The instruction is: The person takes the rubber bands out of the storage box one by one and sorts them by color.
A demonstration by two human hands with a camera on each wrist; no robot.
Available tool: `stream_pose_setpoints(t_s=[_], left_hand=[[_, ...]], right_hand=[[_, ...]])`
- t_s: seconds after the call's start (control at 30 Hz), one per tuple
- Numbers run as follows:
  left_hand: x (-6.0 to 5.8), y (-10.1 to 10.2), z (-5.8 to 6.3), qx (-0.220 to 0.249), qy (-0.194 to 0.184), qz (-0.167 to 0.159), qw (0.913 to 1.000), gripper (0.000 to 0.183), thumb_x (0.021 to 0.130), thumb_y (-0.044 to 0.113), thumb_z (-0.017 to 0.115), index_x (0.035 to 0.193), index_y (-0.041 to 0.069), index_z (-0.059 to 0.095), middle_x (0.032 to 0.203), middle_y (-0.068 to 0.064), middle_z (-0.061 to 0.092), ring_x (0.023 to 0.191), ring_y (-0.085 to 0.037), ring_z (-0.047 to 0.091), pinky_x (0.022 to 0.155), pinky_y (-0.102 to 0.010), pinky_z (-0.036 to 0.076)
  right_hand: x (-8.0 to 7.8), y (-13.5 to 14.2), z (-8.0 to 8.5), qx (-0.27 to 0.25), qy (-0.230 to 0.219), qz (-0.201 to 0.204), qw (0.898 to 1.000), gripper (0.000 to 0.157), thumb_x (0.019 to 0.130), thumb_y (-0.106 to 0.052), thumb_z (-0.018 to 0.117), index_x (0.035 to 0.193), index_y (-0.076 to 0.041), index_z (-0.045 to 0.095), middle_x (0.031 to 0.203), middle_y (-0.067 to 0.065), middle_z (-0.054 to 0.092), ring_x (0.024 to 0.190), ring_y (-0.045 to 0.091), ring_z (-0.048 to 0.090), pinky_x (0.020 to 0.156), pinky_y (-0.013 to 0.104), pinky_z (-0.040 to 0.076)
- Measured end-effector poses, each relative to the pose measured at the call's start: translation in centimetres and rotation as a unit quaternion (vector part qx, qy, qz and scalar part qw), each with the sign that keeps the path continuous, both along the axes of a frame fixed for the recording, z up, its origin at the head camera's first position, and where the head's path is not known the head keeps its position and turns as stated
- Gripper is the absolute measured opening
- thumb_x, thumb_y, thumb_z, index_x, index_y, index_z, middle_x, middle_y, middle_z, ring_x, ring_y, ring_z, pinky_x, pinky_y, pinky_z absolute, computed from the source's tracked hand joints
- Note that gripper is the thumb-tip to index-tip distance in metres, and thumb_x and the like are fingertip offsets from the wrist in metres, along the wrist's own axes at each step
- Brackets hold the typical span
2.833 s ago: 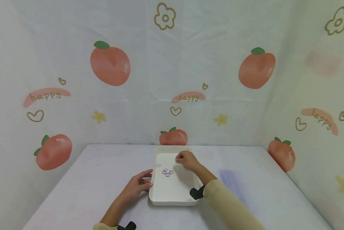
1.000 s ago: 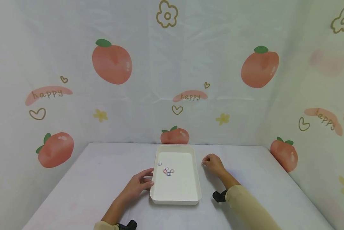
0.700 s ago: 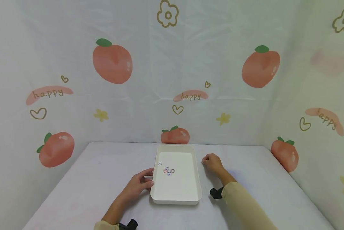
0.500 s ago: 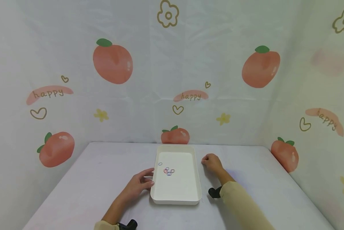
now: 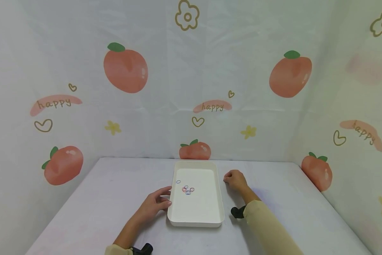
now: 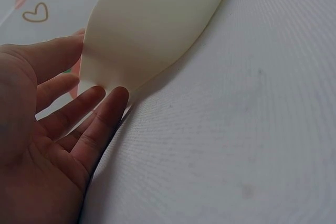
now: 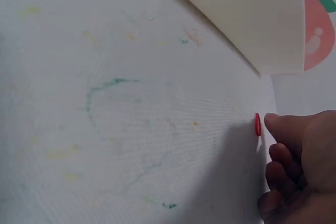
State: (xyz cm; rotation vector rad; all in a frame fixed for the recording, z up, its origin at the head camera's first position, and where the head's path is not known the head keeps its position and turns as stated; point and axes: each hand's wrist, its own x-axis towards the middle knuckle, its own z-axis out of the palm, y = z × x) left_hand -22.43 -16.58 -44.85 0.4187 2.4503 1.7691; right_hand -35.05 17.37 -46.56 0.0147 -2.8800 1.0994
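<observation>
1. One white tray (image 5: 195,209) on one counter (image 5: 127,184).
2. Two hands: left hand (image 5: 151,205), fingers spread, touching tray's left wall; right hand (image 5: 237,181) just right of tray, fingers curled, can't tell if pinching.
3. One red ring (image 7: 258,124) right at right hand's fingertips, outside tray.
4. One lone ring (image 5: 178,183) in tray, far left.
5. At least four clustered rings (image 5: 188,191) near tray middle, exact count unclear.
</observation>
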Motion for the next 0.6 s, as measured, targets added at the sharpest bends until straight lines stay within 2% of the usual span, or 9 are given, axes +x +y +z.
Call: stream_pose_setpoints(t_s=[0.07, 0.3, 0.43, 0.6], left_hand=[[0.0, 0.1, 0.0, 0.001, 0.000, 0.002, 1.0000, 0.054, 0.091, 0.005, 0.065, 0.139, -0.008, 0.044, 0.126, -0.029, 0.054, 0.100, -0.032, 0.063, 0.078, -0.033, 0.056], [-1.9, -0.7, -3.3, 0.007, -0.004, 0.003, 1.0000, 0.059, 0.090, 0.013, 0.069, 0.142, -0.001, 0.045, 0.128, -0.023, 0.055, 0.102, -0.028, 0.063, 0.079, -0.032, 0.056], [-1.9, -0.7, -3.3, 0.006, -0.004, 0.003, 1.0000, 0.059, 0.089, 0.012, 0.069, 0.142, -0.001, 0.045, 0.128, -0.023, 0.055, 0.101, -0.029, 0.063, 0.078, -0.032, 0.056], [-2.0, -0.7, -3.4, 0.007, -0.001, 0.000, 1.0000, 0.059, 0.089, 0.011, 0.069, 0.141, -0.002, 0.045, 0.128, -0.024, 0.054, 0.101, -0.029, 0.063, 0.077, -0.030, 0.056]], right_hand=[[0.0, 0.1, 0.1, -0.017, -0.001, -0.001, 1.000, 0.006, 0.084, -0.005, 0.070, 0.081, 0.001, 0.068, 0.074, 0.004, 0.062, 0.069, 0.020, 0.053, 0.061, 0.030, 0.044], [-0.2, 0.1, 0.7, -0.036, 0.021, -0.005, 0.999, 0.007, 0.086, -0.006, 0.068, 0.087, 0.001, 0.068, 0.082, 0.008, 0.064, 0.077, 0.023, 0.056, 0.066, 0.034, 0.047], [-0.2, -0.1, 1.2, -0.049, 0.028, -0.008, 0.998, 0.009, 0.087, -0.008, 0.069, 0.091, 0.000, 0.069, 0.085, 0.008, 0.064, 0.081, 0.024, 0.056, 0.070, 0.036, 0.048], [0.1, -0.2, 1.8, -0.074, 0.038, 0.001, 0.997, 0.011, 0.088, -0.011, 0.070, 0.093, 0.000, 0.068, 0.086, 0.008, 0.064, 0.082, 0.024, 0.056, 0.067, 0.034, 0.048]])
